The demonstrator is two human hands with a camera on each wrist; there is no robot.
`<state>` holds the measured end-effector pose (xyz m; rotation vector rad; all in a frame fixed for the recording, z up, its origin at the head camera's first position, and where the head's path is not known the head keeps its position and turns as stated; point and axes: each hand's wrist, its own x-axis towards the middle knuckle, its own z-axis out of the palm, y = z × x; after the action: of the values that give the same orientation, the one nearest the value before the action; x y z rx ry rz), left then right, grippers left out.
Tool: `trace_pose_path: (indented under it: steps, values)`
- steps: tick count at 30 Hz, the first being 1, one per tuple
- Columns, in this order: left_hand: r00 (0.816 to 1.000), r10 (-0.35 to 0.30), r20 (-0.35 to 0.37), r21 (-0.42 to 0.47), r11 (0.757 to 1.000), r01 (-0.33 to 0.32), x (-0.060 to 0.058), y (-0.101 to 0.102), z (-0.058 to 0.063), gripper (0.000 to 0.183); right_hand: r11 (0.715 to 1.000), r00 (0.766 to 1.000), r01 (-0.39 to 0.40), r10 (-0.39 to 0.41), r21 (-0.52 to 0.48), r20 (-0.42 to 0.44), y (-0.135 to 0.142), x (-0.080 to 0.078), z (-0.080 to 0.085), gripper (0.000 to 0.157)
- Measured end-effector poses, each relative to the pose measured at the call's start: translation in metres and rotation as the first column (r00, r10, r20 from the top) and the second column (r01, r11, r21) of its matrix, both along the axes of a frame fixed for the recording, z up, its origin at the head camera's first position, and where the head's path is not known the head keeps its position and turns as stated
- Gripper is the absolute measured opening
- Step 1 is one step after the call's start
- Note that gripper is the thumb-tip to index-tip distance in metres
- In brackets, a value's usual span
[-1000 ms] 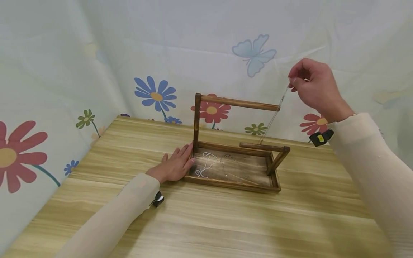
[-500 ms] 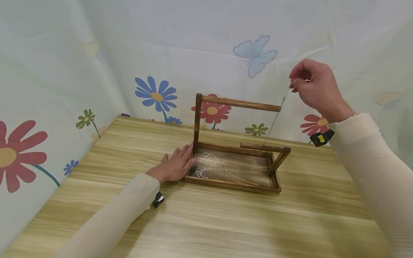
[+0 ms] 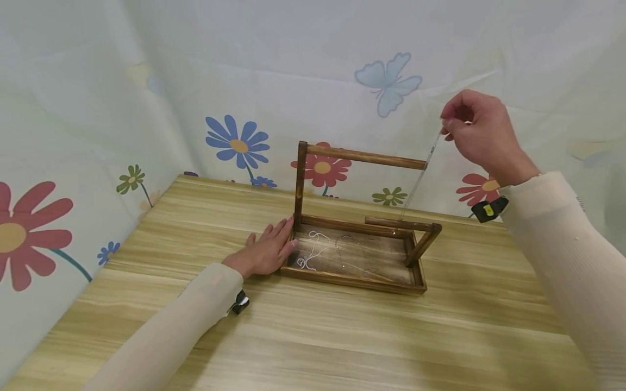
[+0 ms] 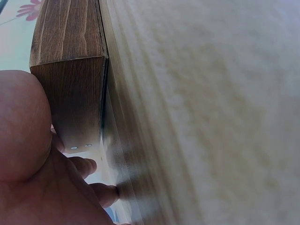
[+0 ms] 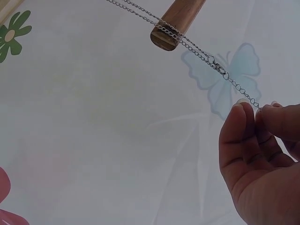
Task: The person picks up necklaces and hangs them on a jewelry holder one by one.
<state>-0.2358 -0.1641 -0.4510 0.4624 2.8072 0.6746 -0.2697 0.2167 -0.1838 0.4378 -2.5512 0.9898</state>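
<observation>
My right hand (image 3: 476,133) is raised at the right and pinches the end of a silver chain necklace (image 5: 187,43) between thumb and fingertips. The doubled chain slants down and left, overlapping the free end of the upper bar (image 3: 367,157) of a dark wooden jewelry stand. Its lower part reaches behind the lower bar (image 3: 401,223), where a small bright spot shows. My left hand (image 3: 264,250) lies with extended fingers against the left end of the stand's tray (image 3: 342,278); in the left wrist view its thumb is by the tray's side wall (image 4: 70,98).
Inside the tray lie a pale silver necklace (image 3: 320,252) and a thinner, darker chain (image 3: 342,239). The stand's left post (image 3: 300,184) carries the upper bar, a short right post (image 3: 423,247) the lower one. A flower-printed cloth (image 3: 313,65) hangs behind the wooden table (image 3: 303,336).
The lower end of the hanging necklace has swung slightly right, toward the lower bar. My right hand has shifted very slightly right; my left hand stays in place.
</observation>
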Motion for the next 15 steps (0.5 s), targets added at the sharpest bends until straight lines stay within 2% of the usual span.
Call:
trace_pose_path:
  steps: [1,5,15]
  values:
    - [1.000,-0.002,0.002,-0.007,1.000,0.002,0.003,0.001,0.004,0.071,1.000,1.000,0.002,-0.002,0.003,0.000,0.000,0.000,0.000,0.013]
    - [1.000,-0.003,0.006,-0.012,1.000,0.003,0.005,0.002,0.008,0.071,1.000,1.000,0.016,-0.016,0.012,0.001,0.001,0.000,0.000,0.012]
    - [1.000,0.001,-0.014,0.005,1.000,-0.001,-0.010,-0.001,-0.014,0.073,1.000,1.000,0.005,-0.005,0.002,-0.008,0.002,0.000,0.000,0.013]
